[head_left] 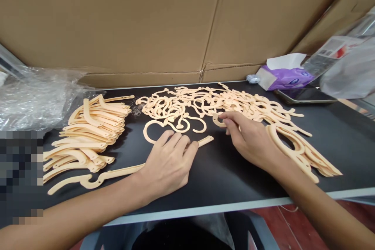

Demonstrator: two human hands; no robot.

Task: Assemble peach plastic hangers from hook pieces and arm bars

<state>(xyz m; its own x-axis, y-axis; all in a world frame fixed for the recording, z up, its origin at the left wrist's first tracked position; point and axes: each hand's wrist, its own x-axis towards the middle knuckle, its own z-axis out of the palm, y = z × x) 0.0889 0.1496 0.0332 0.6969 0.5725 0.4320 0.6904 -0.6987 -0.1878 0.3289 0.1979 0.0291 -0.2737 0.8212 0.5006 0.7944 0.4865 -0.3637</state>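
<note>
My left hand [171, 160] is closed over a cream plastic hanger bar [124, 171] lying on the black table. The bar runs from a curved end at the lower left to a straight tip right of the fingers. A cream hook [149, 129] curves out beyond my knuckles; my hand hides whether it joins the bar. My right hand [249, 134] pinches a small curved hook piece [217, 120] at the front of a heap of cream hooks [202, 101]. Its fingertips partly cover that piece.
Curved hanger arms [93, 125] are stacked at the left, beside clear plastic wrap [35, 93]. Several hanger parts [307, 156] lie by my right forearm. A purple tissue pack [288, 76] and a phone [306, 95] are at the back right. Cardboard [140, 19] stands behind the table.
</note>
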